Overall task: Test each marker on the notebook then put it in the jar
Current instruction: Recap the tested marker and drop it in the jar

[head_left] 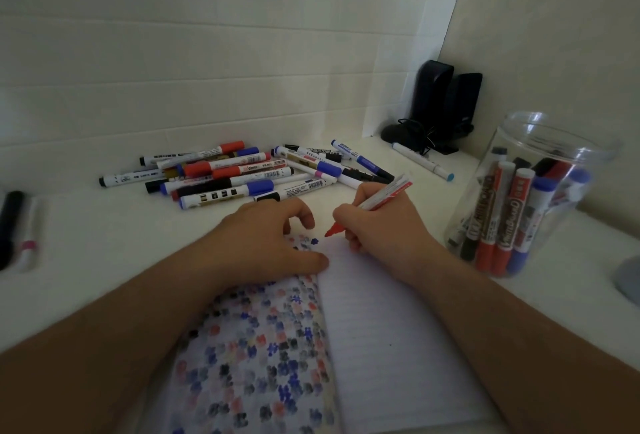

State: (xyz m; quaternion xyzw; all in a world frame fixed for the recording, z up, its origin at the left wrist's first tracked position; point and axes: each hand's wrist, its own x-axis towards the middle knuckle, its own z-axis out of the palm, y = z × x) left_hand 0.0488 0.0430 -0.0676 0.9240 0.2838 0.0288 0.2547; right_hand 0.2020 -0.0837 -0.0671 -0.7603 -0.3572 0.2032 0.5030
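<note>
An open lined notebook (381,329) lies in front of me; its left page is covered with red, blue and black test marks. My right hand (384,226) grips an uncapped red marker (377,200), its tip just above the top of the right page. My left hand (266,239) rests on the left page with loosely curled fingers, holding nothing that I can see. A clear jar (540,163) stands at the right with several red, blue and black markers upright inside. A pile of capped markers (242,174) lies behind the notebook.
Two black speakers (446,104) and a dark round object with cables sit in the back right corner. A lone marker with a light-blue tip (424,162) lies near them. Two more markers (17,229) lie at the far left. A grey object (628,274) shows at the right edge.
</note>
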